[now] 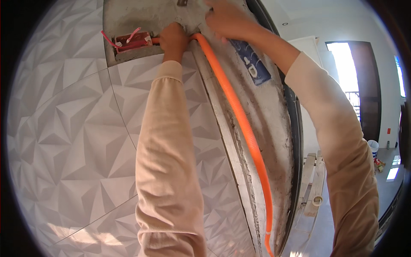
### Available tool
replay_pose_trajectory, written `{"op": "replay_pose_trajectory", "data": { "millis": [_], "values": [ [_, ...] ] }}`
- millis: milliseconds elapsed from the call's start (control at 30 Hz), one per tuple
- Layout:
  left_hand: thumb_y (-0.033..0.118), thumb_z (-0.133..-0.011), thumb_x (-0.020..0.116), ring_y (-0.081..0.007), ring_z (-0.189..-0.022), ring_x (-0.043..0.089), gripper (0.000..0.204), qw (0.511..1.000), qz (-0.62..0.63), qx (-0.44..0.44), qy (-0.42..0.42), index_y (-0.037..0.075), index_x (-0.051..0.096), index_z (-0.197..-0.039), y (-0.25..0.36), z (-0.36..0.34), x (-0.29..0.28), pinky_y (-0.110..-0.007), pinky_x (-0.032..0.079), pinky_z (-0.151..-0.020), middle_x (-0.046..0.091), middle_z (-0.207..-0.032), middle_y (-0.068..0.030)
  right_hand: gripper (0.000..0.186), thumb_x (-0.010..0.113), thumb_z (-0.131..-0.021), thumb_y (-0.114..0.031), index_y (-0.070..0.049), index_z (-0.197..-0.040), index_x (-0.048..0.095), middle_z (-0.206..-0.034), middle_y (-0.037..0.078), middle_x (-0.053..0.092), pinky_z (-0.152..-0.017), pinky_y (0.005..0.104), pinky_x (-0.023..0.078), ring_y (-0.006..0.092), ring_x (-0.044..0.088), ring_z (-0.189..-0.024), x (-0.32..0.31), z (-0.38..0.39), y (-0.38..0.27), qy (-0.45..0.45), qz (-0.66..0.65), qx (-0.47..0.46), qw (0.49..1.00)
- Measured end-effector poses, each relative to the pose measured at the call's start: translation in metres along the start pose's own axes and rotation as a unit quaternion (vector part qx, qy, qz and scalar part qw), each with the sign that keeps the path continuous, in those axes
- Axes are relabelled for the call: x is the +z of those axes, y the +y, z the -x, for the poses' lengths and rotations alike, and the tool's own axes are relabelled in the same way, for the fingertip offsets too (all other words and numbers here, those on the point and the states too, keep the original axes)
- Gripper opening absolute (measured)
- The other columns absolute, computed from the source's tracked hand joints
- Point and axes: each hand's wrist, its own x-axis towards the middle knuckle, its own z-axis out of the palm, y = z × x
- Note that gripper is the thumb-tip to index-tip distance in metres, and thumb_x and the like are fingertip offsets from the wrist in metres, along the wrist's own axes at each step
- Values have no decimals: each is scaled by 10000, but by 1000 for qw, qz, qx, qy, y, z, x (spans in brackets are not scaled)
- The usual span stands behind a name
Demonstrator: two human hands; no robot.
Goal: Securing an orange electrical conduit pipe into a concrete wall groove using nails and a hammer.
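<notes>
My left hand [173, 40] is closed around an orange corrugated conduit [242, 115], close to a red electrical box [133, 41] set in the wall. Pink wire ends [110, 39] stick out of that box. From my left hand the conduit bends and runs down along a bare concrete strip. Up and to the right, my right hand [229, 19] is raised in front of the concrete, smeared by motion. Its fingers do not show well enough to tell whether they hold anything. Just below it, a blue piece with white shapes [252, 64] lies against the concrete.
White tiles with raised facets [85, 128] cover the wall at left. A dark edge strip [294, 141] borders the concrete at right. Beyond it are a wooden bench or trestle [310, 184], a white bucket [373, 147] and a dark door [364, 77].
</notes>
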Motion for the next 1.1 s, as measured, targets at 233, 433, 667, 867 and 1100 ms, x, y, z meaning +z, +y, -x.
{"op": "replay_pose_trajectory", "data": {
  "millis": [233, 433, 667, 867, 1100],
  "values": [
    [323, -668, 759, -351, -870, 639, 345, 1000, -4, -13, 4, 40, 661, -839, -5, -3, 0, -404, 521, -718, 656, -898, -187, 371, 455, -796, -55, 169, -1091, 468, -596, 218, 585, -492, 341, 489, 293, 608, -516, 2, -7, -12, -6, 36, 49, 998],
    [290, -684, 736, -350, -843, 647, 306, 1000, -8, -18, 20, 41, 663, -848, 2, 3, 2, -403, 527, -692, 656, -891, -189, 272, 435, -792, -51, 159, -945, 517, -579, 221, 578, -419, 368, 468, 291, 591, -458, -12, -17, -2, 25, -30, 44, 998],
    [288, -708, 712, -340, -850, 650, 288, 999, -23, -1, 26, 39, 668, -845, 0, 0, 3, -403, 527, -702, 660, -904, -179, 278, 452, -785, -68, 145, -945, 526, -561, 227, 568, -434, 360, 474, 289, 580, -443, -7, -20, -9, 32, 18, 26, 999],
    [278, -721, 703, -334, -875, 646, 258, 1000, -27, -16, 4, 62, 674, -860, 9, 6, 0, -400, 526, -711, 662, -916, -166, 311, 456, -785, -75, 129, -1015, 504, -639, 233, 596, -434, 355, 476, 268, 591, -463, 8, -20, 11, 21, -33, 102, 994],
    [294, -721, 705, -332, -866, 648, 289, 999, -45, -10, 19, 57, 668, -882, 1, 4, 3, -407, 523, -718, 664, -916, -161, 334, 444, -787, -72, 123, -1054, 492, -704, 230, 611, -435, 350, 475, 253, 603, -484, -15, -3, -23, 103, -73, 36, 991]
  ]
}}
